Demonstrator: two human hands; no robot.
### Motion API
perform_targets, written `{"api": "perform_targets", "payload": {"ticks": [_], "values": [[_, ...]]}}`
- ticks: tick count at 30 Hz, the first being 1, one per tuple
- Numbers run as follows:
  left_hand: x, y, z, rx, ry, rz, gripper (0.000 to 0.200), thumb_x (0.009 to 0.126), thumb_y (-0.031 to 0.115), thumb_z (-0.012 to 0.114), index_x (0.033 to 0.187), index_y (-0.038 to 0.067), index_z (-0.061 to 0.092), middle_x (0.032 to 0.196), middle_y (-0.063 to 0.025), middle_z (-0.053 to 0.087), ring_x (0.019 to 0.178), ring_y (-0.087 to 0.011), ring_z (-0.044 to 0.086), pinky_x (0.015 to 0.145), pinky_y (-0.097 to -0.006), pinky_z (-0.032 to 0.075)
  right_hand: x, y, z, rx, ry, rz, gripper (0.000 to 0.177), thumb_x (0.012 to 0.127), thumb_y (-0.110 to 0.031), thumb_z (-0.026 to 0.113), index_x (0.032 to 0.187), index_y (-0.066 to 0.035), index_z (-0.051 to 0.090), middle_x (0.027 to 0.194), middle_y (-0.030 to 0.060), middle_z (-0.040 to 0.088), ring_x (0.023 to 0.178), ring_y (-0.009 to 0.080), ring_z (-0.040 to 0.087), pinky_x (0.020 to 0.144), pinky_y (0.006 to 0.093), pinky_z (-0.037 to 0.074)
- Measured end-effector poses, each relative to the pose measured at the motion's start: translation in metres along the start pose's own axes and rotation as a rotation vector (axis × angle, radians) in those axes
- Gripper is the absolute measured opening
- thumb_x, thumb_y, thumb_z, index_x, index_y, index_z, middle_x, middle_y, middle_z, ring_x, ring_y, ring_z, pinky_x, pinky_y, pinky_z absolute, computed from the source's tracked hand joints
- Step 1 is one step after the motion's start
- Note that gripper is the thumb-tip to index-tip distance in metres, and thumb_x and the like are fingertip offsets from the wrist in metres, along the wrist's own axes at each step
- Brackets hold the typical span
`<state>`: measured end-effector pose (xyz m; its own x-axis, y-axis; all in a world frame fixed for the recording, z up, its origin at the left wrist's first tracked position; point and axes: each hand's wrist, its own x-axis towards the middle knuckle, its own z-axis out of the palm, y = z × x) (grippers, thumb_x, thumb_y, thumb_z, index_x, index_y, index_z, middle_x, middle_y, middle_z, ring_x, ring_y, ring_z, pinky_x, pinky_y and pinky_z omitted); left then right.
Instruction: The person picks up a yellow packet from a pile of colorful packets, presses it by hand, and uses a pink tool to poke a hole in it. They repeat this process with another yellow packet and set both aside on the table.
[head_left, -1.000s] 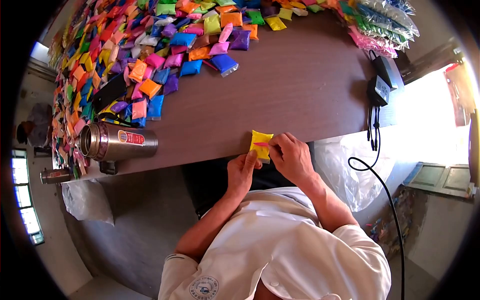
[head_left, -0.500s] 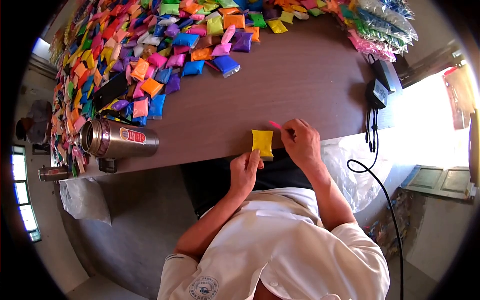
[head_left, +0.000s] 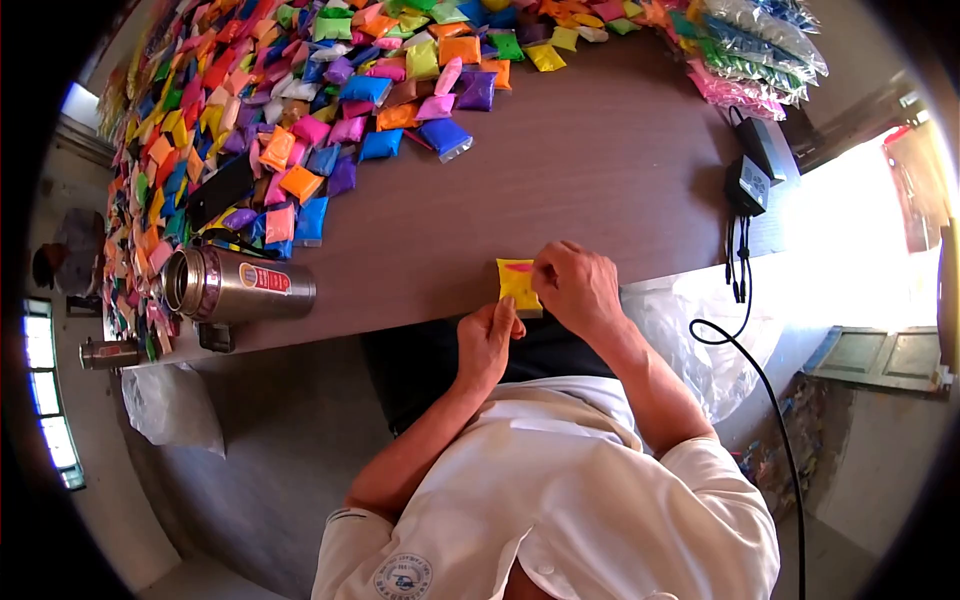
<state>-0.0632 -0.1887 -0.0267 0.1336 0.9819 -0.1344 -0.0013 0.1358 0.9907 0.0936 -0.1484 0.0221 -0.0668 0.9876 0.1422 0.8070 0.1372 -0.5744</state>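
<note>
Close to the table's front edge, my left hand [head_left: 487,338] pinches the lower part of a small yellow packet [head_left: 509,280] between thumb and fingers. My right hand [head_left: 580,287] is closed at the packet's right side, gripping a thin pink stick [head_left: 518,267]. The stick's pointed end lies across the upper part of the packet in this view; its other end is hidden in my fingers.
A big heap of colourful packets [head_left: 300,130] covers the table's left and back. A steel flask [head_left: 245,287] lies at the front left. Black adapters [head_left: 748,185] with a cable lie at the right, below stacked clear bags [head_left: 760,60].
My right hand has moved left, bringing the pink stick from beside the yellow packet to over it. My left hand keeps its hold on the packet.
</note>
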Motion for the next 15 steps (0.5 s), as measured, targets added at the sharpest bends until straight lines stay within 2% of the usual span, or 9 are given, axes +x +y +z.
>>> {"api": "perform_targets", "payload": {"ticks": [2, 4, 7, 9, 10, 15], "values": [[-0.002, -0.002, -0.002, 0.034, 0.002, -0.025, 0.046, 0.098, 0.033, 0.052, 0.07, -0.002, 0.06, 0.061, -0.0056, 0.059, 0.056, -0.0085, 0.053, 0.055, -0.0236, 0.043, 0.005, 0.016, 0.008, -0.048, 0.213, -0.001, 0.011, 0.081, -0.014, 0.061, 0.077, -0.004, 0.062, 0.076, 0.0109, 0.064, 0.064, 0.0304, 0.062, 0.056, 0.0412, 0.049], [0.003, 0.002, -0.003, 0.067, 0.014, -0.041, 0.046, 0.098, 0.033, 0.052, 0.07, -0.002, 0.06, 0.06, -0.0056, 0.059, 0.056, -0.0086, 0.053, 0.055, -0.0234, 0.043, 0.007, 0.012, -0.007, 0.013, 0.224, 0.003, 0.006, 0.078, -0.011, 0.061, 0.078, -0.005, 0.063, 0.076, 0.0103, 0.064, 0.064, 0.0293, 0.062, 0.056, 0.0391, 0.049], [-0.003, 0.001, -0.003, 0.025, -0.008, -0.01, 0.045, 0.098, 0.033, 0.054, 0.069, -0.002, 0.059, 0.061, -0.0049, 0.059, 0.056, -0.0085, 0.052, 0.056, -0.0232, 0.043, -0.003, -0.005, -0.014, 0.111, 0.21, -0.059, 0.001, 0.076, -0.005, 0.062, 0.077, -0.004, 0.062, 0.073, 0.0099, 0.062, 0.063, 0.0292, 0.062, 0.057, 0.0379, 0.05], [0.001, -0.001, -0.002, -0.065, -0.02, -0.041, 0.044, 0.097, 0.033, 0.054, 0.07, -0.001, 0.059, 0.061, -0.004, 0.058, 0.056, -0.0083, 0.053, 0.055, -0.0231, 0.043, -0.008, -0.016, -0.008, 0.061, 0.097, -0.246, 0.009, 0.078, -0.011, 0.064, 0.074, -0.003, 0.061, 0.074, 0.0105, 0.061, 0.067, 0.0302, 0.062, 0.057, 0.0404, 0.05], [0.001, 0.0, 0.0, -0.064, -0.01, -0.018, 0.044, 0.098, 0.034, 0.054, 0.072, -0.001, 0.06, 0.06, -0.0033, 0.058, 0.056, -0.0082, 0.053, 0.055, -0.0231, 0.043, -0.007, -0.024, -0.01, 0.055, 0.013, -0.268, 0.01, 0.078, -0.01, 0.063, 0.072, -0.002, 0.06, 0.072, 0.0114, 0.06, 0.066, 0.0314, 0.062, 0.056, 0.0412, 0.049], [0.003, -0.003, -0.001, -0.021, -0.003, -0.011, 0.043, 0.097, 0.034, 0.053, 0.073, 0.0, 0.061, 0.06, -0.0037, 0.058, 0.056, -0.0087, 0.054, 0.055, -0.0232, 0.044, 0.009, -0.01, 0.003, -0.042, -0.052, -0.312, 0.011, 0.077, -0.012, 0.064, 0.072, -0.002, 0.061, 0.07, 0.0114, 0.06, 0.063, 0.0296, 0.06, 0.054, 0.0396, 0.048]]}}
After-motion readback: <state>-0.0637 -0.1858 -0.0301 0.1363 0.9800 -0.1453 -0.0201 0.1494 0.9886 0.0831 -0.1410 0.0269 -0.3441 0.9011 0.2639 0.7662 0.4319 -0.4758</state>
